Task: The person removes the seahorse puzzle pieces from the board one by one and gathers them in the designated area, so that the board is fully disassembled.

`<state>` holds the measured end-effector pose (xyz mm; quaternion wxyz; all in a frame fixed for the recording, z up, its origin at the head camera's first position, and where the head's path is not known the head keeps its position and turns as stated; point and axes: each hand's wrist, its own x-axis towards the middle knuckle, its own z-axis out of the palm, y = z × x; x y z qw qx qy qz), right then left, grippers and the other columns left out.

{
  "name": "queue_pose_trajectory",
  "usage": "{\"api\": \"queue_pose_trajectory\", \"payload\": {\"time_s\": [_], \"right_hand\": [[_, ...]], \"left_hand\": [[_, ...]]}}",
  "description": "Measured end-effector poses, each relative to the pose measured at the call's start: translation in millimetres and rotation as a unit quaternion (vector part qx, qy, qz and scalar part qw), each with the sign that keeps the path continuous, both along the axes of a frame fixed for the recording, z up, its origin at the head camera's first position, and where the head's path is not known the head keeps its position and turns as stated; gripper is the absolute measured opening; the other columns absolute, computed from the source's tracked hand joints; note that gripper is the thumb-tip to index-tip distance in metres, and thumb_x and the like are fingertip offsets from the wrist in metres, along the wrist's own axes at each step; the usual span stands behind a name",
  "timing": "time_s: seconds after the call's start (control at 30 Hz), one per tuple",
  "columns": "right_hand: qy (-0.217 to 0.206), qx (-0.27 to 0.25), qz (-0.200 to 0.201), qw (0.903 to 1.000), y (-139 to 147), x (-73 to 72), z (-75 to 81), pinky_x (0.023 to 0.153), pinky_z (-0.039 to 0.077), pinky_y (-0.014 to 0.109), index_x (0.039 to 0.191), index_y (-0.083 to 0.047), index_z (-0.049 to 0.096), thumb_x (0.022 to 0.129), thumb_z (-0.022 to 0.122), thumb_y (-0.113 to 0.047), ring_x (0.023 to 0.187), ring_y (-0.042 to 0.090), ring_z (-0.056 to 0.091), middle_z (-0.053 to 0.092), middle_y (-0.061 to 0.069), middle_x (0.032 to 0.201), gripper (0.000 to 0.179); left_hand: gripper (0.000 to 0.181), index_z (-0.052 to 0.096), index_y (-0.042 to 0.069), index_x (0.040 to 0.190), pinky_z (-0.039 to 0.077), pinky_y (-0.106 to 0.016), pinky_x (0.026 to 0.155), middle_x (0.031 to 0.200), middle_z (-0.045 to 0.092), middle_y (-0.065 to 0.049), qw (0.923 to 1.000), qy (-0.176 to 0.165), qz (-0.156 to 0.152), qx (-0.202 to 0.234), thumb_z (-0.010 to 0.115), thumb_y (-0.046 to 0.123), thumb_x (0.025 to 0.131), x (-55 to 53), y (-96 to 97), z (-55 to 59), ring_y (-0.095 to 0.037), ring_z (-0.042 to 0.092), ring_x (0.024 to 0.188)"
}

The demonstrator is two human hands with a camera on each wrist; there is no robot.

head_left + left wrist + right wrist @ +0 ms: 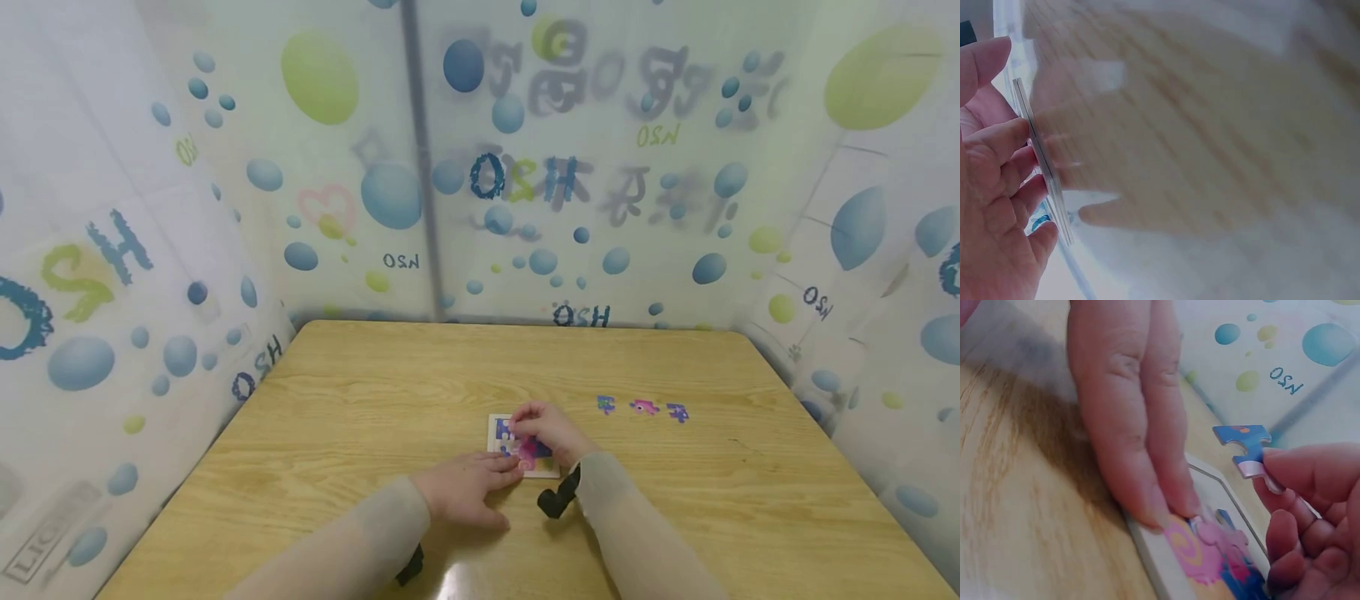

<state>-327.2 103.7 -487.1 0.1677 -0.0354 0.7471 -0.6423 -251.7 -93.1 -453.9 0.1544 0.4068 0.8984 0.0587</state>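
A small jigsaw puzzle in a white-framed tray (492, 435) lies on the table, with pink, purple and blue pieces fitted in it. My left hand (465, 490) rests at the tray's near left edge, its fingers extended; in the right wrist view two fingertips press the tray's rim and the pieces beside it. Over the tray, my right hand (553, 429) pinches a blue jigsaw piece (1249, 440) with a pale pink edge between thumb and index finger. That piece is raised above the tray and tilted. From the left wrist only the tray's thin edge (1044, 162) shows.
Three loose jigsaw pieces lie on the wooden table (360, 375) to the right of the tray: a blue-green one (606, 404), a pink one (643, 407) and a purple-blue one (677, 412). Patterned curtains (322, 275) surround the table's back and sides.
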Motion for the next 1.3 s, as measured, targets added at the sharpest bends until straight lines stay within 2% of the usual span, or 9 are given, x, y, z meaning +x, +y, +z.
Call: {"api": "queue_pose_trajectory", "payload": {"time_s": [0.13,0.27,0.3,0.47,0.7,1.13,1.23,1.3], "right_hand": [[-0.008,-0.033,-0.018,0.9993,7,-2.9,1.1,0.071,0.041,0.029,0.092,-0.005,0.065,0.083,0.069,-0.006,0.078,0.018,0.052,0.06,0.002,0.085,0.01],[-0.013,-0.042,-0.017,0.9989,17,-4.9,3.5,0.069,0.039,0.028,0.093,-0.004,0.065,0.084,0.069,-0.007,0.078,0.018,0.048,0.058,0.002,0.087,0.01],[-0.01,-0.037,-0.014,0.9992,19,-2.1,8.6,0.07,0.039,0.029,0.094,-0.003,0.065,0.085,0.069,-0.007,0.08,0.019,0.047,0.058,0.002,0.088,0.01],[0.001,0.002,-0.013,0.9999,39,-2.5,13.2,0.075,0.038,0.032,0.093,-0.004,0.066,0.085,0.07,-0.01,0.086,0.021,0.047,0.06,0.003,0.091,0.012],[0.004,0.072,-0.021,0.9972,81,-4.3,14.1,0.065,0.037,0.03,0.094,-0.006,0.066,0.085,0.072,-0.015,0.077,0.02,0.046,0.059,0.002,0.085,0.014],[0.002,0.112,-0.048,0.9925,140,6.5,15.8,0.065,0.037,0.031,0.095,-0.005,0.066,0.085,0.072,-0.017,0.077,0.02,0.045,0.059,-0.001,0.087,0.017],[-0.003,0.116,-0.052,0.9919,149,7.6,14.3,0.066,0.037,0.031,0.095,-0.006,0.066,0.084,0.072,-0.016,0.078,0.02,0.045,0.059,0.006,0.094,0.017],[0.001,0.123,-0.046,0.9913,154,7.7,13.3,0.067,0.037,0.031,0.095,-0.005,0.065,0.084,0.072,-0.016,0.082,0.021,0.045,0.057,0.016,0.117,0.017]], "left_hand": [[0.075,0.034,0.022,0.15,0.021,-0.036,0.116,0.157,0.026,0.004,1.0,0.003,-0.001,-0.004,0.053,0.059,0.088,-0.9,1.9,1.0,-0.019,0.025,0.143],[0.075,0.034,0.023,0.15,0.022,-0.037,0.115,0.156,0.026,0.005,0.9999,0.007,0.003,-0.008,0.052,0.061,0.088,-1.0,3.2,1.0,-0.02,0.026,0.143],[0.075,0.034,0.024,0.15,0.022,-0.037,0.115,0.156,0.026,0.005,0.9999,0.007,0.004,-0.009,0.052,0.061,0.088,-1.1,3.3,0.8,-0.02,0.026,0.142],[0.075,0.035,0.024,0.15,0.023,-0.037,0.115,0.156,0.026,0.005,0.9999,0.004,0.01,-0.01,0.053,0.06,0.088,0.2,2.9,1.9,-0.021,0.026,0.142],[0.074,0.035,0.024,0.15,0.022,-0.038,0.115,0.157,0.026,0.006,0.9999,0.0,0.01,-0.012,0.053,0.06,0.088,1.5,2.3,2.1,-0.021,0.026,0.143],[0.074,0.035,0.023,0.15,0.021,-0.036,0.116,0.156,0.026,0.007,0.9998,0.0,0.015,-0.01,0.053,0.059,0.088,2.3,1.8,1.4,-0.021,0.025,0.143],[0.073,0.035,0.024,0.15,0.022,-0.036,0.115,0.156,0.026,0.007,0.9998,0.003,0.018,-0.009,0.054,0.058,0.088,2.8,2.2,2.0,-0.021,0.025,0.143],[0.074,0.035,0.024,0.15,0.022,-0.036,0.115,0.156,0.026,0.007,0.9998,0.003,0.02,-0.008,0.054,0.058,0.088,3.3,2.3,2.2,-0.021,0.026,0.143]]}}
